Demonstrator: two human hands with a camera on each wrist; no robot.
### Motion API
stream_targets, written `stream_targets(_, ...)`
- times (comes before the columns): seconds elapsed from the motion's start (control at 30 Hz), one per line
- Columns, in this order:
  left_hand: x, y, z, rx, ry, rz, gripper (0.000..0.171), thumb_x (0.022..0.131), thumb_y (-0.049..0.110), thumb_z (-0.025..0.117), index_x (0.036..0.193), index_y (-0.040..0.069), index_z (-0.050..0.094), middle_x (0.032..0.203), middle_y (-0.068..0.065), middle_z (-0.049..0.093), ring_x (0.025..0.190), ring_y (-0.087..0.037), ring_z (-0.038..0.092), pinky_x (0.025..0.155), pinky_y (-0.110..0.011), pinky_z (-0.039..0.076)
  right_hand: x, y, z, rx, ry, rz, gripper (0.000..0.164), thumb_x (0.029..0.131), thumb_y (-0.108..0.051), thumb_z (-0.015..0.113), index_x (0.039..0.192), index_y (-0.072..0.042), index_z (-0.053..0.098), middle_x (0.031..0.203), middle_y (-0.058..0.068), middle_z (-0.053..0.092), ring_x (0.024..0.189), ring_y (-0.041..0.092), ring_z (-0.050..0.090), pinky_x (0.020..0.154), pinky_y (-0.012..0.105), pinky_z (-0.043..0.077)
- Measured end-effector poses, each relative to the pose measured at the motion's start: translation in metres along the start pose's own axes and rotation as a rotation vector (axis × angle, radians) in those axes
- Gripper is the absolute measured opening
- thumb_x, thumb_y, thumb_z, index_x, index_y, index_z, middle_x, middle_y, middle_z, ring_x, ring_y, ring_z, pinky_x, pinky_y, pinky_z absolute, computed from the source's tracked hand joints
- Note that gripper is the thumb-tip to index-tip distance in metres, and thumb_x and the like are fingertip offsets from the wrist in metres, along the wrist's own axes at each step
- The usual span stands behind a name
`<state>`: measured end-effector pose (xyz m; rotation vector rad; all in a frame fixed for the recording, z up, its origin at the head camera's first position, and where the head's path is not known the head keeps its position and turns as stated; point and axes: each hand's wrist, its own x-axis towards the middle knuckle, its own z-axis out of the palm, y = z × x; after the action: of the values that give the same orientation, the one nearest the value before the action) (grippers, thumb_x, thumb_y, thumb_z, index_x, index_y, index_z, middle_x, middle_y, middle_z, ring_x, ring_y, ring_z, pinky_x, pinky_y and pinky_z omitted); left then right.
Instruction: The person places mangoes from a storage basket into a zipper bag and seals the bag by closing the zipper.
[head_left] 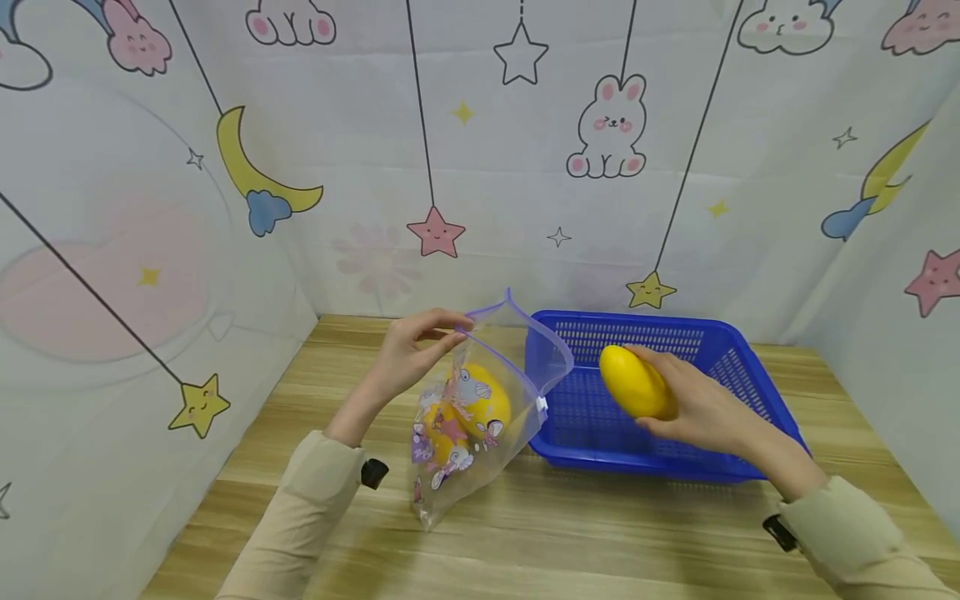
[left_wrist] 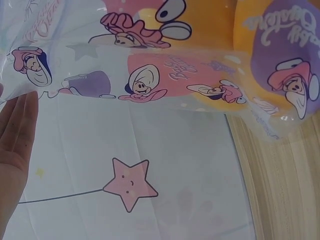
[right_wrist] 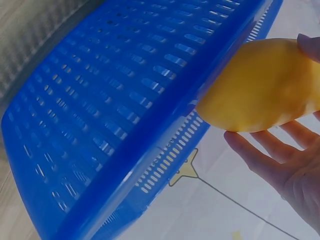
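Note:
My left hand (head_left: 417,348) pinches the purple-edged rim of a clear zip bag (head_left: 501,473) printed with cartoon shells. The bag's mouth gapes toward the right, with a white slider (head_left: 542,405) on its edge. Yellow-orange fruits (head_left: 489,403) sit inside, partly covered by the print. In my right hand (head_left: 703,408) is a smooth, oval yellow mango (head_left: 634,383), held over the blue basket with the fingers around its far side and the thumb below. The right wrist view shows the same mango (right_wrist: 260,85) beside the basket's rim, fingertips against its skin.
A blue plastic basket (head_left: 660,468) with slotted walls stands at the back right of the wooden table (head_left: 570,542), just right of the bag. White cloth (head_left: 495,167) with cartoon prints hangs behind and along both sides.

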<state>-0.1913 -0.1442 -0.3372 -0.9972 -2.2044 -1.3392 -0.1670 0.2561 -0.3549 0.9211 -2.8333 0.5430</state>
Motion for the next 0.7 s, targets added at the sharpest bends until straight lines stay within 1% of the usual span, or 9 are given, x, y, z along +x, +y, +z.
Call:
stream_targets(0.23, 0.000, -0.001, 0.001, -0.003, 0.002, -0.012, 0.020, 0.090, 0.000, 0.063, 0.109, 0.003, 0.068, 0.108, -0.013, 0.071, 0.096, -0.018, 0.069, 0.084, -0.029, 0.058, -0.002, -0.002, -0.003, 0.024, 0.031, 0.029, 0.093, 0.076, -0.034, 0.080, 0.150, -0.017, 0.027, 0.135, 0.013, 0.052, 0.107, 0.026, 0.056, 0.085, 0.049, 0.053)
stream_targets(0.37, -0.002, -0.002, 0.003, -0.010, 0.011, 0.003, 0.020, 0.089, -0.001, 0.063, 0.108, 0.002, 0.068, 0.107, -0.014, 0.072, 0.096, -0.020, 0.069, 0.084, -0.030, 0.059, -0.004, -0.005, -0.006, 0.029, 0.059, 0.050, 0.094, 0.076, -0.037, 0.080, 0.151, -0.018, 0.026, 0.136, 0.014, 0.051, 0.106, 0.026, 0.057, 0.080, 0.046, 0.055)
stream_targets(0.5, -0.002, -0.002, 0.003, -0.008, 0.022, 0.023, 0.020, 0.088, -0.003, 0.063, 0.107, 0.002, 0.068, 0.105, -0.014, 0.072, 0.094, -0.019, 0.070, 0.082, -0.030, 0.059, -0.004, -0.009, -0.009, 0.056, 0.070, 0.096, 0.095, 0.077, -0.044, 0.078, 0.152, -0.021, 0.024, 0.137, 0.014, 0.051, 0.105, 0.028, 0.059, 0.075, 0.041, 0.055)
stream_targets(0.57, -0.001, -0.002, 0.003, -0.007, 0.025, 0.030, 0.020, 0.088, -0.003, 0.064, 0.107, 0.002, 0.068, 0.105, -0.015, 0.072, 0.094, -0.017, 0.070, 0.082, -0.030, 0.059, -0.004, -0.010, -0.010, 0.071, 0.071, 0.121, 0.096, 0.078, -0.047, 0.077, 0.152, -0.022, 0.022, 0.138, 0.015, 0.050, 0.107, 0.030, 0.059, 0.073, 0.041, 0.056)
stream_targets(0.7, -0.001, -0.002, 0.003, -0.009, 0.027, 0.033, 0.020, 0.088, -0.004, 0.064, 0.106, 0.002, 0.068, 0.105, -0.015, 0.072, 0.095, -0.012, 0.069, 0.081, -0.031, 0.059, -0.003, -0.014, -0.014, 0.102, 0.073, 0.156, 0.097, 0.079, -0.047, 0.076, 0.153, -0.024, 0.017, 0.139, 0.017, 0.047, 0.111, 0.034, 0.058, 0.076, 0.045, 0.057)
